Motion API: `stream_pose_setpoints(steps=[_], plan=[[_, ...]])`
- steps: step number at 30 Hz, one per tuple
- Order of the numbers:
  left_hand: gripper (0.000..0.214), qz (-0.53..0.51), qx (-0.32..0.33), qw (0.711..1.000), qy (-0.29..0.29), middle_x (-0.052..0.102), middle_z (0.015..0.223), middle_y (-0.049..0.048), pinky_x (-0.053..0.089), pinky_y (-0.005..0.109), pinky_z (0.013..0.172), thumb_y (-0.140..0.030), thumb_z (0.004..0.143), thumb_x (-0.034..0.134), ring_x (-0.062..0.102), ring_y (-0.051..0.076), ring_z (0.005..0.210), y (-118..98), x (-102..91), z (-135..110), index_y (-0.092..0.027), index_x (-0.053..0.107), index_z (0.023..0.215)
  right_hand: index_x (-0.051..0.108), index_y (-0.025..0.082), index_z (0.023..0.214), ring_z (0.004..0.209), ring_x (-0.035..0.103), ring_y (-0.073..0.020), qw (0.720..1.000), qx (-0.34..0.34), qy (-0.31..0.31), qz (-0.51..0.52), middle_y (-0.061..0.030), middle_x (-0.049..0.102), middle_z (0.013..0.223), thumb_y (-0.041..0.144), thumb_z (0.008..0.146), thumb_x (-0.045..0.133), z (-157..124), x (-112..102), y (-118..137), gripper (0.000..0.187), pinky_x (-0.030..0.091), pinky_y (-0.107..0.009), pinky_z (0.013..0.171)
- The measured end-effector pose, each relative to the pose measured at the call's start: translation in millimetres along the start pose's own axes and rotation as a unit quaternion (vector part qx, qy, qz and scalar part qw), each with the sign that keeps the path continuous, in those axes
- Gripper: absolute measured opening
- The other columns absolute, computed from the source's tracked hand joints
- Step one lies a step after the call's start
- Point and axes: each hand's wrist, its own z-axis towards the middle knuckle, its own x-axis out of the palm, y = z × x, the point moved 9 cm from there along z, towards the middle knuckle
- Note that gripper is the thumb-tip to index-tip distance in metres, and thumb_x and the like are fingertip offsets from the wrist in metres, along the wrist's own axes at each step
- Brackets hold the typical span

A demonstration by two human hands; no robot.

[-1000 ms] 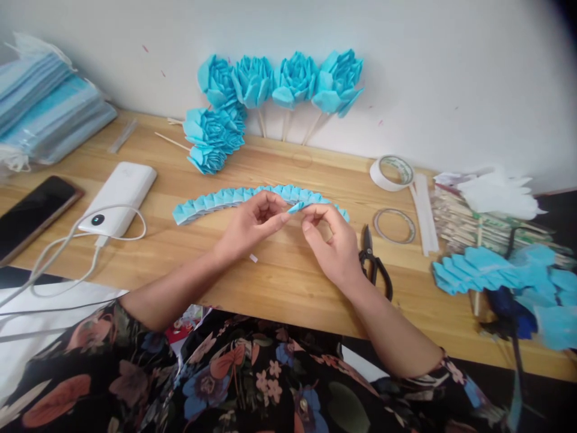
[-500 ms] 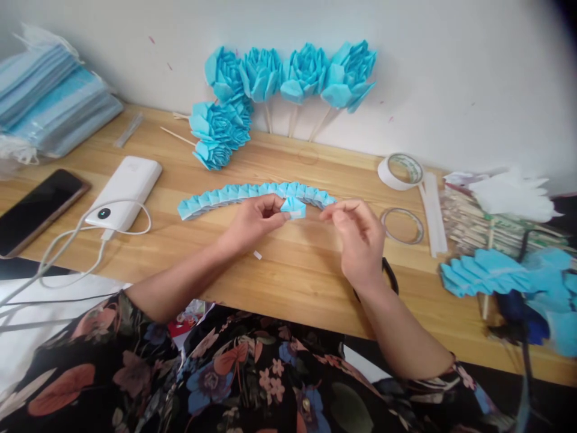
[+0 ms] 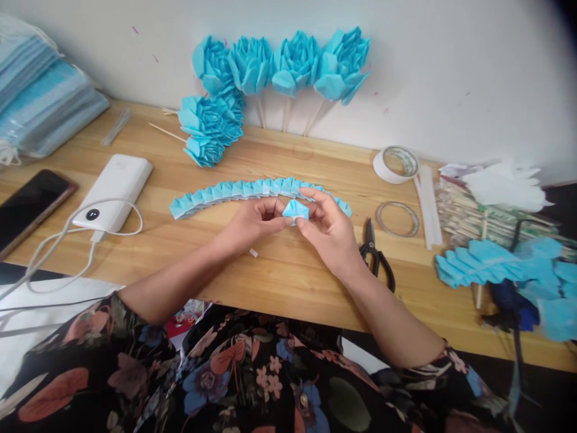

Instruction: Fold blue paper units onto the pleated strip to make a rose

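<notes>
Against a pale wall [image 3: 451,60], wooden table [image 3: 279,282]

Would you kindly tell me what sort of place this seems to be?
It looks like a craft worktable, though I can't tell whether in a home or a shop: blue flowers on thin sticks, black-handled scissors and a roll of tape all point that way.
</notes>
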Motion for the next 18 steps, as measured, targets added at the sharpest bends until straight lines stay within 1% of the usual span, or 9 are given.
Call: stream_pose_setpoints(steps=[2,5,10,14,18], plan=[[0.027,0.011,0.003,1.0,-0.002,0.054,0.066,-0.0025,0.035,0.026,0.061,-0.038,0.077,0.073,0.046,0.01,0.061,-0.1,-0.2,0.2,-0.017,0.058,0.07,0.056,0.026,0.129,0.078,0.06,-0.0165,1.0,-0.002,-0.004,-0.006,0.0021,0.059,0.08,0.022,0.086,0.062,-0.1,0.1,-0.9,0.044,0.053,-0.037,0.083],[0.024,0.03,0.007,0.999,-0.011,0.052,0.063,-0.0032,0.033,0.026,0.058,-0.037,0.076,0.073,0.043,0.01,0.059,-0.7,-1.4,0.4,-0.016,0.061,0.069,0.057,0.027,0.128,0.079,0.059,-0.0164,1.0,-0.003,-0.013,-0.009,0.0027,0.057,0.079,0.021,0.084,0.063,-0.3,-0.1,-1.2,0.045,0.053,-0.037,0.083],[0.021,0.019,0.0,1.0,-0.012,0.06,0.068,-0.0009,0.037,0.026,0.063,-0.035,0.076,0.071,0.049,0.011,0.063,-0.6,0.7,-0.1,-0.015,0.065,0.072,0.057,0.026,0.129,0.074,0.057,-0.015,1.0,0.01,-0.018,0.003,0.0034,0.054,0.077,0.019,0.082,0.062,-0.5,-0.2,-0.6,0.048,0.052,-0.035,0.08],[0.02,0.014,-0.016,1.0,-0.012,0.063,0.069,0.0002,0.039,0.026,0.061,-0.035,0.075,0.071,0.051,0.011,0.065,-0.3,2.0,-1.5,-0.015,0.066,0.072,0.057,0.026,0.13,0.072,0.056,-0.0141,1.0,0.012,-0.014,0.004,0.0038,0.054,0.076,0.017,0.081,0.061,0.0,-0.4,0.1,0.049,0.053,-0.034,0.076],[0.019,0.019,-0.037,0.999,-0.012,0.06,0.065,-0.0013,0.036,0.025,0.057,-0.035,0.077,0.068,0.047,0.011,0.059,0.5,0.0,-3.1,-0.016,0.069,0.075,0.056,0.027,0.131,0.073,0.056,-0.0144,1.0,0.01,-0.015,0.005,0.0036,0.054,0.077,0.019,0.082,0.061,1.8,-3.6,-1.3,0.05,0.053,-0.034,0.078]])
